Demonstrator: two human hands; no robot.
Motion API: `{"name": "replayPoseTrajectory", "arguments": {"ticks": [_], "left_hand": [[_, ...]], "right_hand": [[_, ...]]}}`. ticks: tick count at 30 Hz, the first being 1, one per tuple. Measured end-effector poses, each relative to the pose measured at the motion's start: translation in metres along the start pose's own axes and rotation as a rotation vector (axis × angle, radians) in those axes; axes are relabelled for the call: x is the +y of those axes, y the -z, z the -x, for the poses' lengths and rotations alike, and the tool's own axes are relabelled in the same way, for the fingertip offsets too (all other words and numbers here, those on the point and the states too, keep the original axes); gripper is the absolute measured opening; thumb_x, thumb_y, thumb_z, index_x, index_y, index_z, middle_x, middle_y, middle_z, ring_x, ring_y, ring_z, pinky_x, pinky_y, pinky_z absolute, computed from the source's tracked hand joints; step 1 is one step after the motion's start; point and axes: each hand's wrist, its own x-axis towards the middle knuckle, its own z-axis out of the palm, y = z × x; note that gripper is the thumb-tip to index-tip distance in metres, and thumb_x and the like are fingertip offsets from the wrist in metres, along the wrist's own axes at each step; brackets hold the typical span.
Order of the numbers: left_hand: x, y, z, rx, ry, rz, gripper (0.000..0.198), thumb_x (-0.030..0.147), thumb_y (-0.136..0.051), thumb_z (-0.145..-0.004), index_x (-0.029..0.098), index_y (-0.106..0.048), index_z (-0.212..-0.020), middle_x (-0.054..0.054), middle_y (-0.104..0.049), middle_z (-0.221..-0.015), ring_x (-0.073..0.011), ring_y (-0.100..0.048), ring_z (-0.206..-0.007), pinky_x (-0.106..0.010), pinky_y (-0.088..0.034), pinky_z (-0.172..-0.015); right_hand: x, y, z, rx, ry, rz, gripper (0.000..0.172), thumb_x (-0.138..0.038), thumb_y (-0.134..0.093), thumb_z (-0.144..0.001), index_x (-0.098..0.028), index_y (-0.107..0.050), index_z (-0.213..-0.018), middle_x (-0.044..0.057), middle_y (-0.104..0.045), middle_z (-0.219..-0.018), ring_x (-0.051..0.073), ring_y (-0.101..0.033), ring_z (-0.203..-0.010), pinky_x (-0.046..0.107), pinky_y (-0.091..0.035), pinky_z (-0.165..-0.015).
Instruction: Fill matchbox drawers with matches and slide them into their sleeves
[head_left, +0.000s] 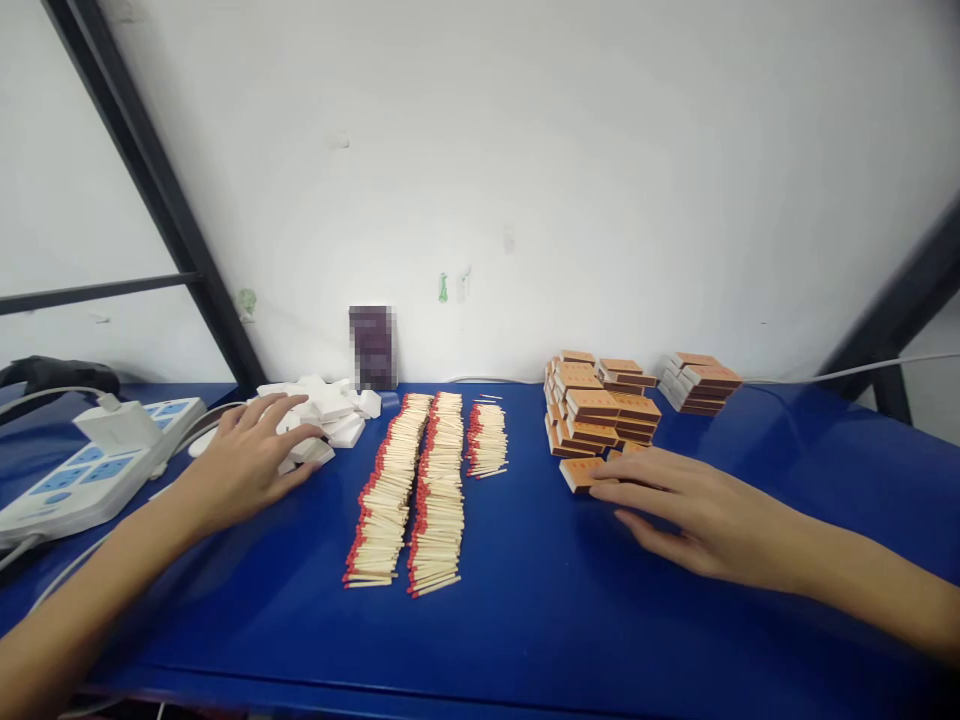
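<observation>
My left hand (251, 455) rests with fingers spread on a heap of small white card pieces (330, 400), which look like inner trays of matchboxes. On the right, my right hand (694, 510) is stretched out flat, its fingertips at an orange-topped matchbox (579, 474) lying in front of a stack. That stack of matchboxes (592, 405) stands several layers high just beyond the fingers. Between my hands lie two long rows of red-tipped matches (386, 490) and a shorter row of matches (487, 440).
A second, smaller stack of matchboxes (701, 383) stands at the back right. A white power strip (97, 475) with a plugged-in charger and cables lies at the left. A dark pixelated box (373, 347) leans on the wall. Black metal bars (150, 180) frame the blue table (525, 640).
</observation>
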Motion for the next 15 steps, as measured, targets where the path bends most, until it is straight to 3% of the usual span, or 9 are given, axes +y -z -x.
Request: {"name": "replayPoseTrajectory", "arguments": {"ticks": [7, 11, 15], "left_hand": [[-0.002, -0.015, 0.0, -0.028, -0.116, -0.01, 0.039, 0.042, -0.042, -0.095, 0.02, -0.072, -0.083, -0.017, -0.054, -0.138, -0.0447, -0.044, -0.131, -0.065, -0.036, -0.101], [0.004, -0.011, 0.001, -0.004, -0.118, 0.041, 0.039, 0.041, -0.037, -0.099, 0.019, -0.068, -0.092, -0.017, -0.05, -0.142, -0.0407, -0.04, -0.135, -0.061, -0.035, -0.105], [0.006, -0.002, 0.005, 0.035, -0.087, 0.113, 0.032, 0.039, -0.036, -0.101, 0.02, -0.062, -0.097, -0.014, -0.047, -0.143, -0.0325, -0.042, -0.134, -0.054, -0.036, -0.109]], "right_hand": [[-0.008, -0.02, -0.038, -0.022, 0.025, 0.009, 0.023, -0.018, -0.05, -0.094, -0.017, -0.068, -0.109, 0.012, -0.071, -0.111, 0.022, -0.069, -0.098, 0.035, -0.058, -0.083], [-0.013, -0.038, -0.067, -0.043, 0.015, 0.075, 0.021, -0.014, -0.049, -0.093, -0.013, -0.068, -0.102, 0.015, -0.07, -0.107, 0.025, -0.068, -0.093, 0.04, -0.058, -0.08], [-0.015, -0.053, -0.089, -0.142, -0.024, 0.091, 0.02, -0.012, -0.048, -0.095, -0.013, -0.068, -0.098, 0.014, -0.069, -0.102, 0.025, -0.066, -0.09, 0.04, -0.058, -0.077]]}}
